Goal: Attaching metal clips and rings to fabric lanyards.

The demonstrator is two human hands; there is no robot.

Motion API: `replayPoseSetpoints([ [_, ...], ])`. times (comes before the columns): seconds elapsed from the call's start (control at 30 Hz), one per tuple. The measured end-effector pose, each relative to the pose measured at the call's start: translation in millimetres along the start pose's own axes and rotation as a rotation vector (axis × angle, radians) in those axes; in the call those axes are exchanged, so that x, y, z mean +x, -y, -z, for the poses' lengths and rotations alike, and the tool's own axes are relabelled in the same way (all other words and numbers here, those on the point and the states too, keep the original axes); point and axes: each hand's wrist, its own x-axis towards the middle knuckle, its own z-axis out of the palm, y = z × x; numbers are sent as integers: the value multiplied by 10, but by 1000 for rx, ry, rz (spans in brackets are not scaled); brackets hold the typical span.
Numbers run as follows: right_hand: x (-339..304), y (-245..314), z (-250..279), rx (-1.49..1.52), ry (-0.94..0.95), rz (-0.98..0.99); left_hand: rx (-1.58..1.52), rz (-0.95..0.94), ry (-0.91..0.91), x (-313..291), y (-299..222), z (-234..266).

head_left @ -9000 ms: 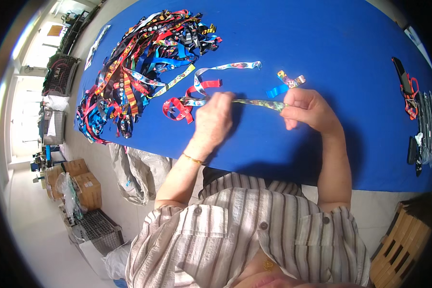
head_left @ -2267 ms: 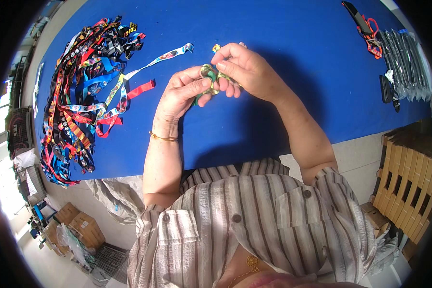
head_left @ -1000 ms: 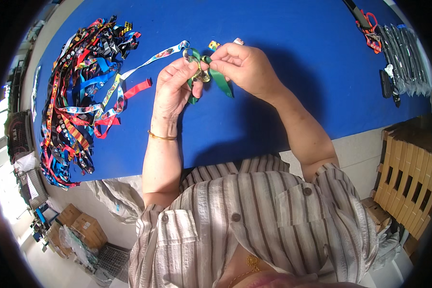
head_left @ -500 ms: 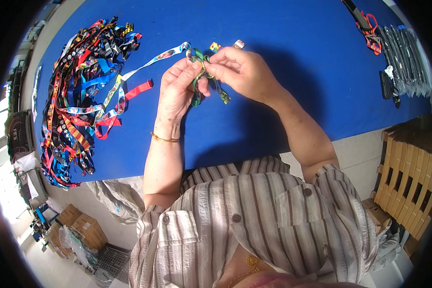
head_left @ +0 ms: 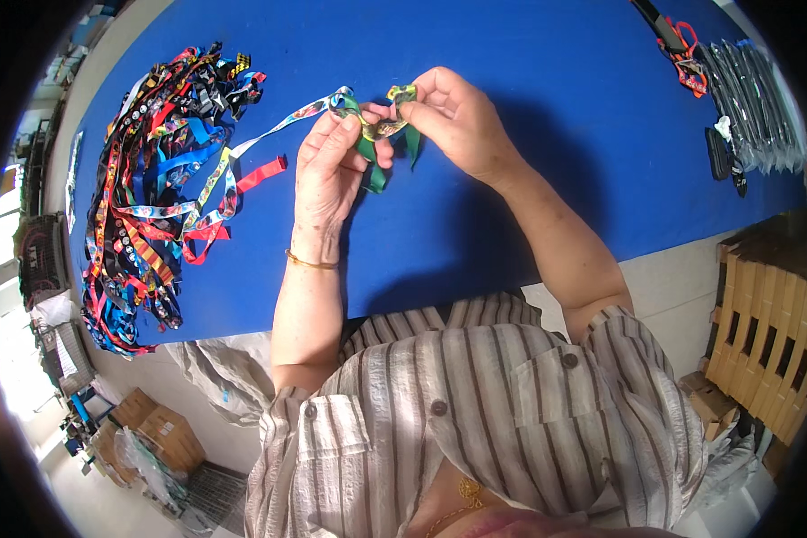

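Above the blue table, my left hand (head_left: pixel 331 157) pinches a green patterned lanyard strap (head_left: pixel 385 127) between thumb and fingers. My right hand (head_left: pixel 462 121) grips another part of the same strap, at its yellow-green upper end. Between the two hands the strap sags in a short curve, and green tails hang below it. A light blue printed strap (head_left: pixel 300 114) runs from beside my left fingertips down to a large heap of mixed lanyard straps (head_left: pixel 139 197) on the left. Whether that blue strap is also in my left fingers is partly hidden.
The blue table (head_left: pixel 403 242) spans the view. At its far right lie red-handled scissors (head_left: pixel 688 63), a row of plastic-wrapped dark packets (head_left: pixel 753 108) and a small black object (head_left: pixel 717 157). Cardboard boxes (head_left: pixel 165 430) stand on the floor at lower left, stacked brown slats (head_left: pixel 762 332) at right.
My right hand has moved slightly up and away from my left, stretching the green strap between them. The strap has turned, so more plain green shows in the hanging tails.
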Motion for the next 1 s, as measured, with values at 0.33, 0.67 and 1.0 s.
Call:
replayPoseSetpoints([
  [0.33, 53, 185, 116, 467, -211, -110, -27, -32, -27, 130, 0, -175],
  [0.67, 81, 163, 237, 524, -281, -23, -72, 7, 11, 405, 77, -208],
  [1.0, 100, 144, 262, 527, -326, -95, -289, 9, 25, 465, 121, -222],
])
